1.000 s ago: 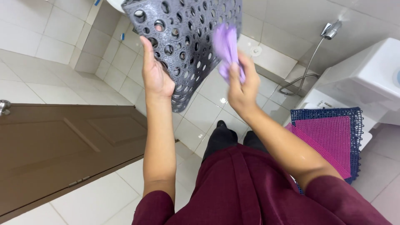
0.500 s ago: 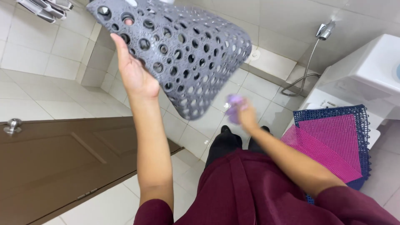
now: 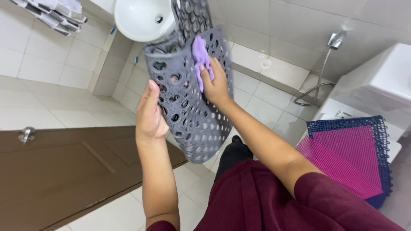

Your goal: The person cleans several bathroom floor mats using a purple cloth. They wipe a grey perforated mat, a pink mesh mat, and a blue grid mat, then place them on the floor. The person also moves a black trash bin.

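Left hand [image 3: 150,113] grips the grey mat [image 3: 192,115]; right hand [image 3: 215,83] clutches the purple cloth [image 3: 200,57].

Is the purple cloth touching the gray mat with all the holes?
Touching. The head view shows the right hand pressing the purple cloth flat against the gray mat.

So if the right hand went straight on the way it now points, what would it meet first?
The right hand already presses the purple cloth onto the grey perforated mat; beyond, probably the white basin, though depth is unclear.

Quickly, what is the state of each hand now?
Left hand: closed on the edge of the grey perforated mat.
Right hand: closed on a purple cloth, pressing it against the mat.
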